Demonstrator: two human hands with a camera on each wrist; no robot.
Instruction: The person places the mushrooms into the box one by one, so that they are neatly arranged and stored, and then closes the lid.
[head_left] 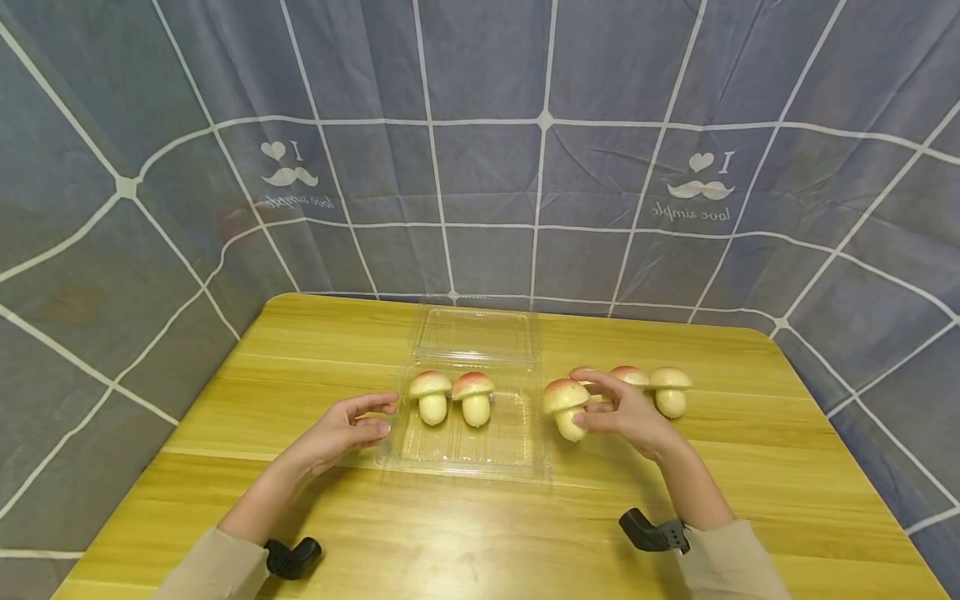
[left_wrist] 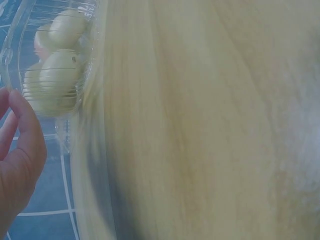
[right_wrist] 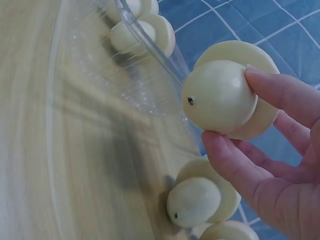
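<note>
My right hand (head_left: 622,414) pinches a toy mushroom (head_left: 567,408) with a red-and-yellow cap and pale stem, just right of a clear plastic clamshell box (head_left: 512,450). Seen from the right wrist, thumb and fingers grip the held mushroom (right_wrist: 220,95) by its sides, stem end toward the camera. Two similar mushrooms (head_left: 475,400) lie side by side in the left half of the box's base. At the box's left side is my left hand (head_left: 345,429), fingers slightly bent, fingertips right at the rim in the left wrist view.
More mushrooms lie in a row on the wooden table (head_left: 465,533) to the right, among them a yellow-capped mushroom (head_left: 671,390); one is partly hidden by my right hand. The box's lid (head_left: 476,332) is folded back toward a grey gridded curtain (head_left: 487,183).
</note>
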